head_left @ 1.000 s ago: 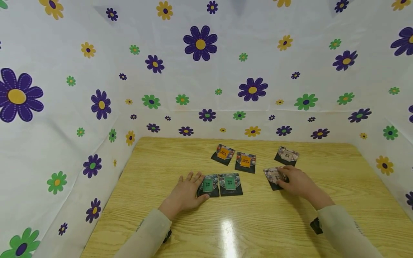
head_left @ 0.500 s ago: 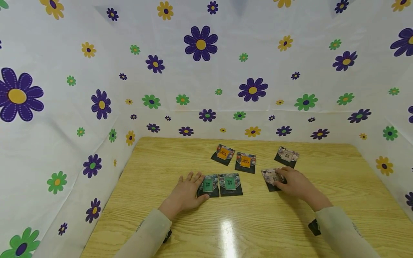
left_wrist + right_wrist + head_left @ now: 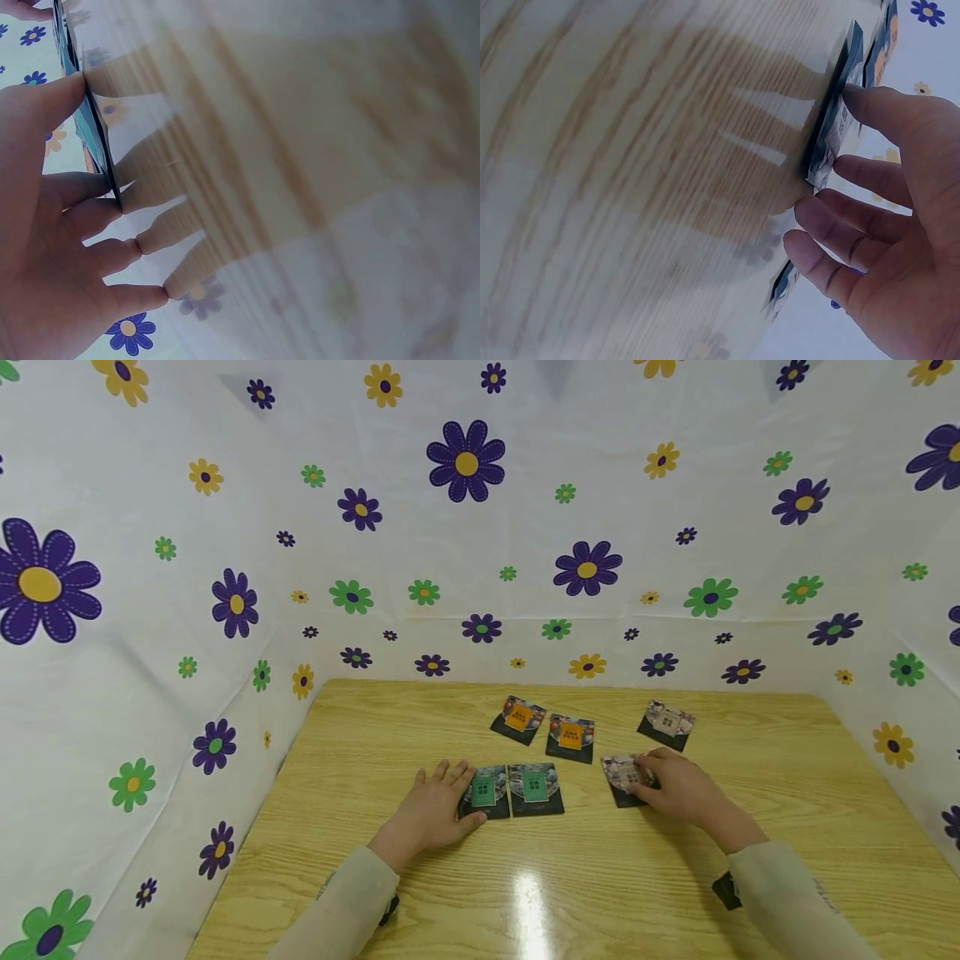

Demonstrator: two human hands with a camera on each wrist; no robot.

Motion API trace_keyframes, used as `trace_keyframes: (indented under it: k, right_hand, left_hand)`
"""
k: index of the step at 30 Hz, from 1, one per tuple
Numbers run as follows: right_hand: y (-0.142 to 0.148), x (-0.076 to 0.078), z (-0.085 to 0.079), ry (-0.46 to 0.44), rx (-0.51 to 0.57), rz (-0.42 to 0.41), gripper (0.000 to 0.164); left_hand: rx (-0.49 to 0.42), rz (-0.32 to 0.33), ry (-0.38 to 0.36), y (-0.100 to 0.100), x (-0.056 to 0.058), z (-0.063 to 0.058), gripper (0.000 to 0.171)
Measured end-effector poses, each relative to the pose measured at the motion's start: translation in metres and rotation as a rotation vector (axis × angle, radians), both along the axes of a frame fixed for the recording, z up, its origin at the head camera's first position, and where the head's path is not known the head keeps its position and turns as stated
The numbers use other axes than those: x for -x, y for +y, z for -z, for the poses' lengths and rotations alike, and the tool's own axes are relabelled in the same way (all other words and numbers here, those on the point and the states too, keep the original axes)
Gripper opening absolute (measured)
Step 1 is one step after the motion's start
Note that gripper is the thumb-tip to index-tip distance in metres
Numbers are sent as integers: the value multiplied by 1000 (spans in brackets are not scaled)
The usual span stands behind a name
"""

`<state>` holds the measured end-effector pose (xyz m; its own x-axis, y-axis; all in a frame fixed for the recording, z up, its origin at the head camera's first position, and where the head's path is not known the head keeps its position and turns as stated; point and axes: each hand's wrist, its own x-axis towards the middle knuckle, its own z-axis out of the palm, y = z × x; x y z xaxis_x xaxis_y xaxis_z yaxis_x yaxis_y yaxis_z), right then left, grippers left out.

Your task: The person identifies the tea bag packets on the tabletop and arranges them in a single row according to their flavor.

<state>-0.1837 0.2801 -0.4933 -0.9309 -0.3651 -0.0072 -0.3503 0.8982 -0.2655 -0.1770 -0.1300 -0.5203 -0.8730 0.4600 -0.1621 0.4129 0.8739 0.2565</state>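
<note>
Small flat square packets with dark lower edges lie on the table. My left hand (image 3: 429, 810) rests with spread fingers at the left side of a green-labelled packet (image 3: 487, 792); in the left wrist view its thumb (image 3: 64, 97) and fingers touch the packet's edges. Close beside that packet lies a second green-labelled packet (image 3: 536, 788). My right hand (image 3: 684, 789) holds a beige-labelled packet (image 3: 619, 775) by its right side, thumb and fingers on it, flat against the tabletop. Part of this packet is hidden under the fingers.
Behind lie two orange-labelled packets (image 3: 519, 718), and at the back right another beige-labelled packet (image 3: 667, 725). The wooden table (image 3: 600, 877) is bounded by flower-printed white sheets (image 3: 525, 527). A dark object (image 3: 726, 890) shows beneath the right sleeve.
My right hand has slid the beige-labelled packet a little to the left and towards me, nearer the green-labelled ones. The left hand has stayed in place.
</note>
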Motion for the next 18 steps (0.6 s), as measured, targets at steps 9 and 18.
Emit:
trace_keyframes:
  k: [9, 18]
  right_hand:
    - [-8, 1, 0, 0, 13, -27, 54]
    - [-16, 2, 0, -22, -9, -22, 56]
  left_hand:
    - [-4, -2, -5, 0, 0, -1, 84]
    - [-6, -1, -5, 0, -1, -2, 83]
